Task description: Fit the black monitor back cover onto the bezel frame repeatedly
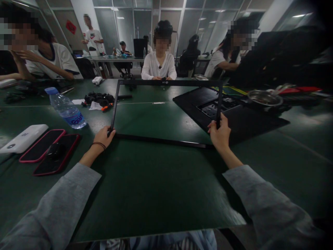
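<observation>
Black, thin-barred frame (161,140) hangs between both hands over the green table (156,194); whether its lower bar touches the top, we cannot tell. Left hand (104,136) pinches the left bar by the lower corner; right hand (220,134) curls its fingers round the right bar, somewhat higher. We judge the two-sided hold keeps so wide and slender a thing level and unflexed. Dark panel (260,119) lies flat beyond the right hand, recess showing. White device (24,139) and red-edged phones (43,146) sit left, likely parked out of the way.

Writing: top bar carries a small pale mark, seemingly "LG". On the bottle (70,111) we read "Gan", the rest turned away. White device's marking is illegible to us.
</observation>
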`<state>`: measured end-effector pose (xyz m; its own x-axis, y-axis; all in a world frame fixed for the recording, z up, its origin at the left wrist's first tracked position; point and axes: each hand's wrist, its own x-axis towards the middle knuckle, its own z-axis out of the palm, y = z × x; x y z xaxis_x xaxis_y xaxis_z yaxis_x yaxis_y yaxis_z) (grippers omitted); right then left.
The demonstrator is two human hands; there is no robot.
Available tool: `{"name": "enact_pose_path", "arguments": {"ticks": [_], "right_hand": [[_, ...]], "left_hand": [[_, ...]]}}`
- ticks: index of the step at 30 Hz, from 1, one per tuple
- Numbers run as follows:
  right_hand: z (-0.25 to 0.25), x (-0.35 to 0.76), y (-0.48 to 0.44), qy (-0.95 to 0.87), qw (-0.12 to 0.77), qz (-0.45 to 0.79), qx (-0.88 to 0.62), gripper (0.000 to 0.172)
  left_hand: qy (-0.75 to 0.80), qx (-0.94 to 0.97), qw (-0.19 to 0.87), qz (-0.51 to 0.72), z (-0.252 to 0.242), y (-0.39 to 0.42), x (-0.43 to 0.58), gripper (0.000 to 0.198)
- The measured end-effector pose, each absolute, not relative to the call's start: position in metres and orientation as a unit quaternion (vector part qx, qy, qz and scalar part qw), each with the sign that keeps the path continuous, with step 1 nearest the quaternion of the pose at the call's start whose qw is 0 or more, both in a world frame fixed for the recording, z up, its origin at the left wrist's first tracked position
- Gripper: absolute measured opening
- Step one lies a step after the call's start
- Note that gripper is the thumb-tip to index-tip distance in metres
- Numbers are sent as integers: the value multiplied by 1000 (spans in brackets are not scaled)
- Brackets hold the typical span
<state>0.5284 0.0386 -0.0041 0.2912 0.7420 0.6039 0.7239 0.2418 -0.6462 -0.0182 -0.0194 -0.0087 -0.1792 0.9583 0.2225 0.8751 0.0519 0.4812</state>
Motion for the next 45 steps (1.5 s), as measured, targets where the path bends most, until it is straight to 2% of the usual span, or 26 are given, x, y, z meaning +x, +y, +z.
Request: {"name": "enact_pose_path", "arguments": {"ticks": [38, 45], "right_hand": [[-2, 526, 37, -579, 527, 43, -620, 60], [0, 525, 36, -573, 530, 46, -624, 61]], "left_hand": [[718, 637, 68, 271, -12, -18, -21, 41], [721, 638, 75, 259, -13, -17, -21, 47]]}}
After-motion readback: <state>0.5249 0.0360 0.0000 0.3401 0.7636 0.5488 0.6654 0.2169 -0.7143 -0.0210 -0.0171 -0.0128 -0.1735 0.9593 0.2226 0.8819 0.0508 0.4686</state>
